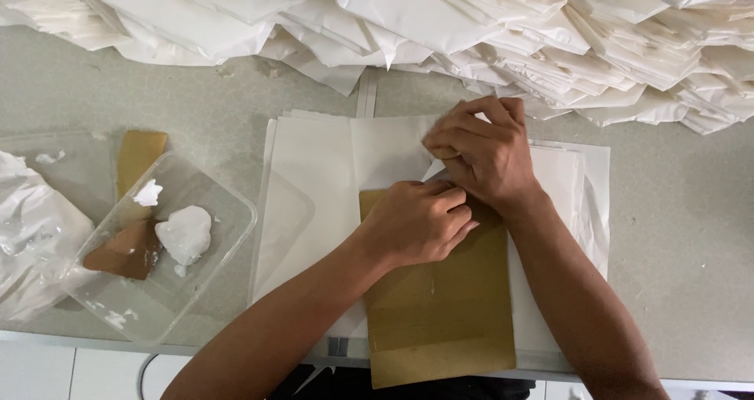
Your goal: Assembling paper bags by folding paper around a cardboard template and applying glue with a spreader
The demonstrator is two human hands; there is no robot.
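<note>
The left hand [420,223] presses, fingers curled, on a brown card [440,306] lying over white sheets [322,164] at the counter's [683,211] near edge. The right hand [481,153], just beyond it, pinches a fold of a sheet. Left sits a clear tub [212,235] holding white paste [184,233]. Folded paper [471,23] is heaped along the far side.
</note>
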